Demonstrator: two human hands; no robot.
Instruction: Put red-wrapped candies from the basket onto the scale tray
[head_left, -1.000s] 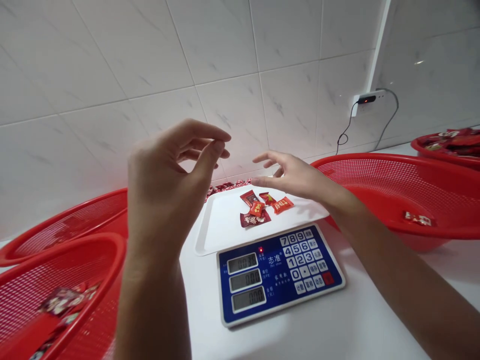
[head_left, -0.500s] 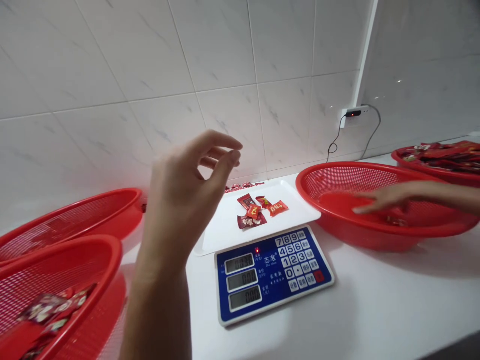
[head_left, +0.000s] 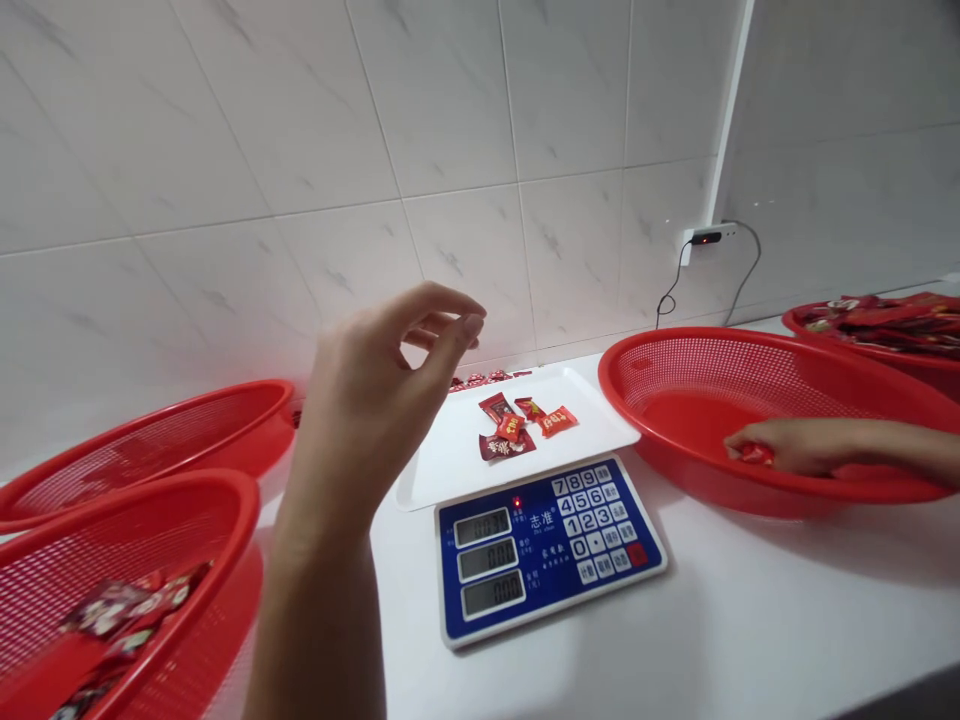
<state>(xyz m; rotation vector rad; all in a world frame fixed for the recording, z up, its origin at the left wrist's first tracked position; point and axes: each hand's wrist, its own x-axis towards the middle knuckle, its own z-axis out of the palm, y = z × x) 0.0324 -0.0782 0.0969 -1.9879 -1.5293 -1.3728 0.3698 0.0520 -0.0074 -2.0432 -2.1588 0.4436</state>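
Observation:
My left hand is raised in front of the scale's tray, with thumb and index fingertips together in a loop and nothing visible between them. At the right, my right hand is inside a red basket, its fingers closed around a red-wrapped candy. Several wrapped candies in red and dark red lie on the white tray of a weighing scale. The blue scale panel has a lit red light and three displays; the top reading is hard to make out.
Two red baskets stand at the left; the nearer basket holds dark red packets. Another basket heaped with red packets stands far right. Small red packets lie behind the tray by the tiled wall. A power strip with cables hangs there.
My right hand has gone lower into the right basket and closed on a red-wrapped candy. My left hand keeps its pinched pose, and the candies on the tray are the same.

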